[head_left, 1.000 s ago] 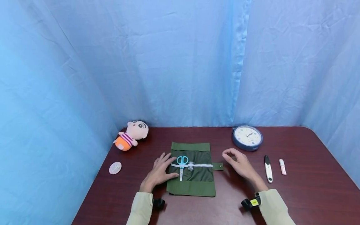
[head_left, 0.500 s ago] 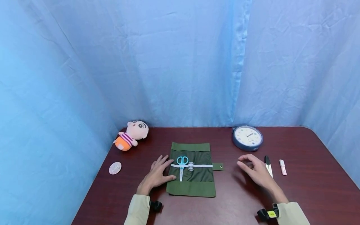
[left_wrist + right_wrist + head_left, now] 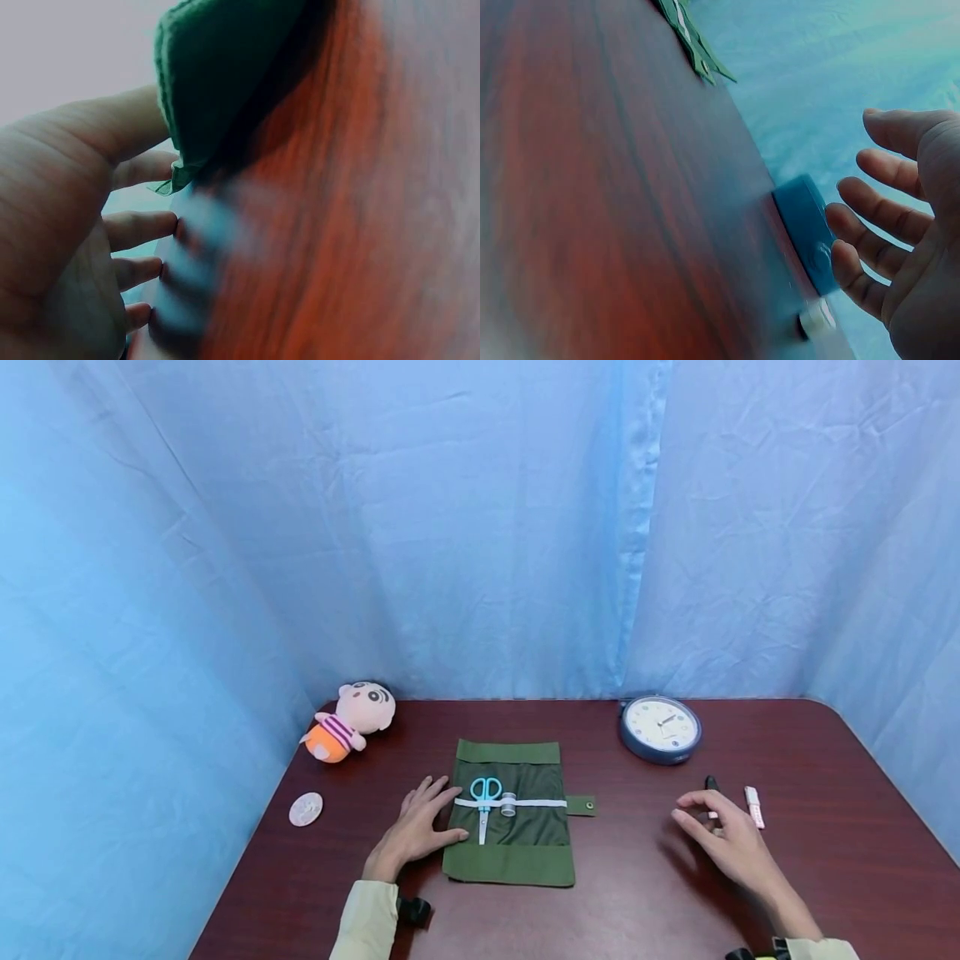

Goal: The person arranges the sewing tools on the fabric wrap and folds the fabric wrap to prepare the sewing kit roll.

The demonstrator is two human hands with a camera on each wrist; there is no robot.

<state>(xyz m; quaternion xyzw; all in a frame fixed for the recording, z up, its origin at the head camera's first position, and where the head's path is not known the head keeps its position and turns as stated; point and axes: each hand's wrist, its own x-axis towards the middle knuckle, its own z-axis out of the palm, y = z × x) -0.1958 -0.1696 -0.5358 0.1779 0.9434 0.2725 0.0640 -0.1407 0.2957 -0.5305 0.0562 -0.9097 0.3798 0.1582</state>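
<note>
A green fabric roll-up pouch lies unfolded, with a snap tab at its right. Its white elastic band holds light-blue scissors and a small grey spool. My left hand rests at the pouch's left edge, fingers spread; in the left wrist view its thumb lies behind the green cloth. Above the table at right, my right hand hovers with bent, loose fingers and holds nothing. It mostly hides a slim white tool with a black tip.
A small white-and-pink stick-shaped item lies just right of the right hand. Behind it stands a round blue clock. On the left are a plush doll and a pale round disc. Blue curtains border the table.
My right hand has moved rightward and slightly nearer, from beside the pouch's tab to over the black-tipped tool. The left hand has slid slightly left; the pouch stays put.
</note>
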